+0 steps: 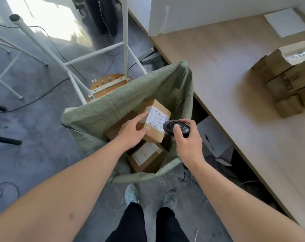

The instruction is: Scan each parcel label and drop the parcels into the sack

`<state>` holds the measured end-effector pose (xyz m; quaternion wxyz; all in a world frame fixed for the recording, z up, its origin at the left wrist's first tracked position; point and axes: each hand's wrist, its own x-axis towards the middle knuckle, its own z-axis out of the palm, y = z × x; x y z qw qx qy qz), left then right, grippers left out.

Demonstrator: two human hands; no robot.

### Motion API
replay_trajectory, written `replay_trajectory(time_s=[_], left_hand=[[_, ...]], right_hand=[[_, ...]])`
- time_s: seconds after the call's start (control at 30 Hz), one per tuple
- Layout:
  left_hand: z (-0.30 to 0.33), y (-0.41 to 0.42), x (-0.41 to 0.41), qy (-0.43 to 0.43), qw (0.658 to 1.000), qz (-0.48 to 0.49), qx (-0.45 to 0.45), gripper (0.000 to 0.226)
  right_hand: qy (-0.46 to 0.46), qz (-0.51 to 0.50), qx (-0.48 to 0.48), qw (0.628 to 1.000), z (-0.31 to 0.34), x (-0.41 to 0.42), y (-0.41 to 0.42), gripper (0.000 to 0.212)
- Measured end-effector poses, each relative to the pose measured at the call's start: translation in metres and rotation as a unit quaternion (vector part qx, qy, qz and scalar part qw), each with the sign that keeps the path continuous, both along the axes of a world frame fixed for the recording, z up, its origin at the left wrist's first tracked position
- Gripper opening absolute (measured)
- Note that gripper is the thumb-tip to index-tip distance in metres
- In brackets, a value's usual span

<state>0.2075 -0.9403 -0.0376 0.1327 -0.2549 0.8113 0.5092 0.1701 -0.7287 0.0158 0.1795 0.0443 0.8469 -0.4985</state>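
Observation:
My left hand [133,131] grips a small cardboard parcel [155,135] over the open mouth of the green woven sack [130,95]. Its white label [156,118] with barcodes faces up. My right hand [187,142] holds a black handheld scanner [176,128], thumb on its top, with the scanner's nose at the label's right edge. Inside the sack lie more cardboard parcels, one [147,158] with a label showing below the held parcel and another [116,127] partly hidden under my left hand.
A wooden table [235,88] runs along the right, with a stack of several cardboard parcels [287,81] on it. An upturned white-legged stool [102,53] stands behind the sack. Cables trail over the grey floor. My feet [150,196] stand just before the sack.

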Motion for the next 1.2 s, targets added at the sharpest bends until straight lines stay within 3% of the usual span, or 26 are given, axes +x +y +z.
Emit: replay_trajectory(time_s=[0.23,0.53,0.87,1.2], left_hand=[[-0.013,0.006,-0.043,0.027,0.999,-0.012,-0.016,0.064],[-0.008,0.014,-0.078,0.032,0.967,-0.170,-0.189,0.058],[0.065,0.038,-0.070,0.023,0.914,-0.272,-0.298,0.057],[0.146,0.105,-0.048,0.082,0.867,-0.321,-0.373,0.059]], right_hand=[[0.001,-0.018,-0.001,1.000,-0.006,-0.016,-0.011,0.028],[0.008,-0.030,-0.004,1.000,-0.005,-0.027,-0.008,0.029],[0.043,-0.060,-0.007,0.997,0.035,-0.017,0.019,0.027],[0.089,-0.139,-0.031,0.986,0.091,0.010,0.070,0.029]])
